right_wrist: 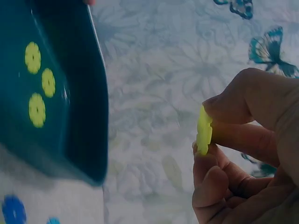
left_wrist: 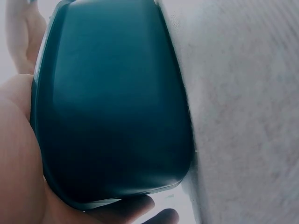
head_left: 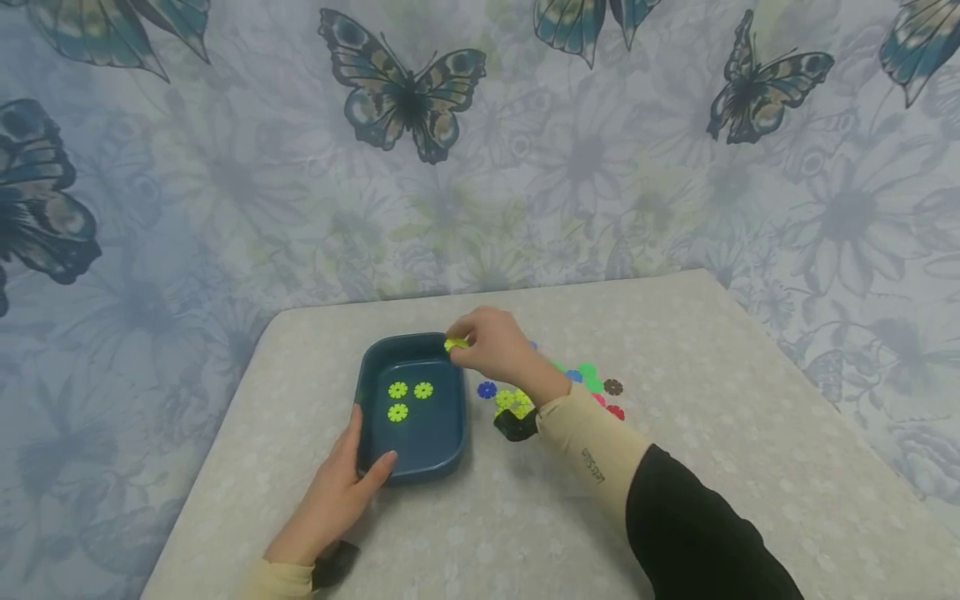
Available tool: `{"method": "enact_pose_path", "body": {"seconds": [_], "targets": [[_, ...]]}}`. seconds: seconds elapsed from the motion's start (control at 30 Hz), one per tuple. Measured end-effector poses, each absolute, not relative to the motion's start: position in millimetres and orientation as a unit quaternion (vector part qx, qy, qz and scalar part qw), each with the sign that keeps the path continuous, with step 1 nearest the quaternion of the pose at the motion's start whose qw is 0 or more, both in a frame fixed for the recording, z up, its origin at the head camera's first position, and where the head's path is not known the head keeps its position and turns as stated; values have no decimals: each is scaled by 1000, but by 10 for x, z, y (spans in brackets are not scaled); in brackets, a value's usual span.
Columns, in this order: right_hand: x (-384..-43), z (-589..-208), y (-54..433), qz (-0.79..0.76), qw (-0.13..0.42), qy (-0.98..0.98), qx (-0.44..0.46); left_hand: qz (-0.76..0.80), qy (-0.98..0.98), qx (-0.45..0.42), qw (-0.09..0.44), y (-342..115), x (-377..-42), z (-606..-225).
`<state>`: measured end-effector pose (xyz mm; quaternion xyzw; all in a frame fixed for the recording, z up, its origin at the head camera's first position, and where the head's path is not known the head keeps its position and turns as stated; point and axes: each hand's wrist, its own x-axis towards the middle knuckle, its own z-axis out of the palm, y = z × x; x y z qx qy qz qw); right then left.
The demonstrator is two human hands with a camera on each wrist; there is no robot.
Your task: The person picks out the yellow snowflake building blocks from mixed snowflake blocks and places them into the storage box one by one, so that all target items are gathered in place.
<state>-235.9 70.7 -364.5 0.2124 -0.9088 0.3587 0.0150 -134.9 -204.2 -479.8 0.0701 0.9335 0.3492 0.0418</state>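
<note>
My right hand point(head_left: 491, 343) pinches a yellow notched plastic disc point(right_wrist: 203, 130) between thumb and fingers, over the far right corner of the blue tray point(head_left: 457, 417). Seen edge-on in the right wrist view, the disc stands out from the fingertips. At the tray's near left corner, my left hand point(head_left: 333, 492) holds it, thumb along the front rim and fingers against the left side. Inside the tray lie three yellow discs point(head_left: 397, 412), flat and apart from one another. The left wrist view shows mostly the tray's outer wall point(left_wrist: 112, 102).
Right of the tray, partly behind my right forearm, lie more yellow discs point(head_left: 506, 400), a dark blue disc point(head_left: 487, 390), green discs point(head_left: 587, 370), a brown disc point(head_left: 613, 387) and red discs point(head_left: 616, 412). A butterfly-patterned wall covering point(head_left: 525, 208) rises behind the cloth-covered table point(head_left: 720, 467).
</note>
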Motion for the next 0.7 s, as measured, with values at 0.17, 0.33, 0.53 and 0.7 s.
{"method": "enact_pose_path", "body": {"seconds": [0.17,0.33,0.53,0.7], "targets": [[-2448,-3716,227,350,-22,-905,240,350,933,67,49,-2041,-1352,-4781],[-2523,-3863,-102,331,-53,-912,237,359,930,67,51,-2050,-1353,-4799],[-2584,-4088,-226,309,-90,-925,203,357,930,79,37,-2058,-1351,-4833],[-2597,-4216,-225,283,-121,-932,190,351,933,72,41,-2067,-1348,-4815]]}}
